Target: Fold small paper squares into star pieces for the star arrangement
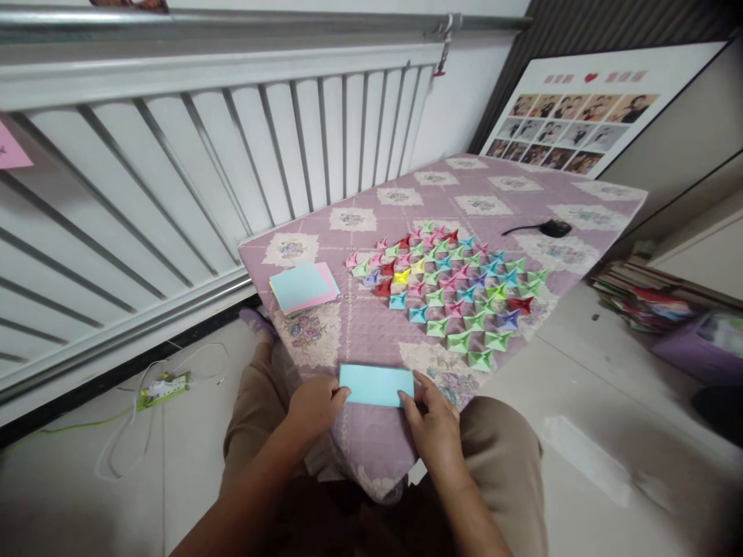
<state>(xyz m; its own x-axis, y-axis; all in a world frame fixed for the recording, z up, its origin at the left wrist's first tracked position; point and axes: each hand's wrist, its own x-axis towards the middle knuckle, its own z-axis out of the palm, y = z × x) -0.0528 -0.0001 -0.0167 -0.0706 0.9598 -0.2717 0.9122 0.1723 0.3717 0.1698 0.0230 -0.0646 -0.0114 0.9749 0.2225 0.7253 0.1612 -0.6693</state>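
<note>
A light blue sheet of paper [376,385], folded into a long rectangle, is held level over the near corner of the table. My left hand [316,404] pinches its left end, with the thumb on top. At the right end my right hand [430,410] grips the paper between thumb and fingers. Beyond it, rows of small folded paper pieces [450,285] in green, pink, blue, red and yellow stand on the cloth. To the left lies a stack of coloured paper sheets [303,286], a blue one on top and pink showing beneath.
A purple flowered tablecloth [371,333] covers the table. A black object with a thin handle [556,227] lies at the back right. A white radiator [249,147] runs behind the table. On the floor are a power strip [164,389] with cables and, at right, piled papers [635,298].
</note>
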